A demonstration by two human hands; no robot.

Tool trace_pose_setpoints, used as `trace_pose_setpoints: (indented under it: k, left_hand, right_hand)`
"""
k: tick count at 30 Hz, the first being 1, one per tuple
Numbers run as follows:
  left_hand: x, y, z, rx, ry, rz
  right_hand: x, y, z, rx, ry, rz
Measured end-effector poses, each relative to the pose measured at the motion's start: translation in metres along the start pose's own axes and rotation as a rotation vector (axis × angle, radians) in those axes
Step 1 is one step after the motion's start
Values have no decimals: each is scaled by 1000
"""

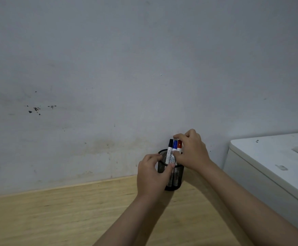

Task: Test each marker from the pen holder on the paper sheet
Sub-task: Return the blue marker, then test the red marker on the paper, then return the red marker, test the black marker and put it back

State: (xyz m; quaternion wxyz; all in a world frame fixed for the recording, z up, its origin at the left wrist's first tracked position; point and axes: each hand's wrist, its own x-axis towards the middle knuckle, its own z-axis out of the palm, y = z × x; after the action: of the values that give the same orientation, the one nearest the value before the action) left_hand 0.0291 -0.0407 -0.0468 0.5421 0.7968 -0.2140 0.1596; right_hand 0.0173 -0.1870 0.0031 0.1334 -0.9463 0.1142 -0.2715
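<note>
head view, looking forward and down. a black mesh pen holder [173, 176] stands on a pale wooden worktop [56, 215] in the lower centre of the frame, close to a grey, scuffed wall [127, 68] that fills the upper two thirds. three markers stand upright in the holder, side by side and touching: a black-capped marker [170, 150] on the left, a blue-capped marker [174, 146] in the middle, and a red-capped marker [179, 145] on the right. the left hand [150, 176] wraps the holder's left side, its fingers [155, 158] over the rim and the thumb across the mesh front, clamped on the holder. the right hand [192, 150] reaches in from the right, its fingers [180, 136] curled over the marker tops and the thumb pressing low against the marker barrels, closed about the cluster; which single marker is gripped cannot be told. both forearms enter from the bottom edge. a white, box-like appliance [277, 157] occupies the right edge of the frame, well apart from the holder. dark specks mark the wall at middle left.
</note>
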Motion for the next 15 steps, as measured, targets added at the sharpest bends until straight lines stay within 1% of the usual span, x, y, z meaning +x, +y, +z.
trace_pose_setpoints:
  k: [3,5,8,10,13,15]
  left_hand:
    - [-1,1,-1,13,-5,5]
    - [0,2,-2,26,-12,-4]
    - [-1,3,-3,40,-51,-13]
    - [-2,6,-7,28,-96,-40]
    - [-5,14,-16,-11,-137,-99]
    - [-9,26,-27,-82,-132,-125]
  right_hand:
    - [0,-2,-1,-34,33,-30]
    - [0,-5,-3,-31,98,-48]
    - [-3,-11,-6,45,199,-54]
    - [-7,-17,-10,184,201,-40]
    - [-16,-28,-17,459,157,33]
    - [-24,-36,-24,537,209,20]
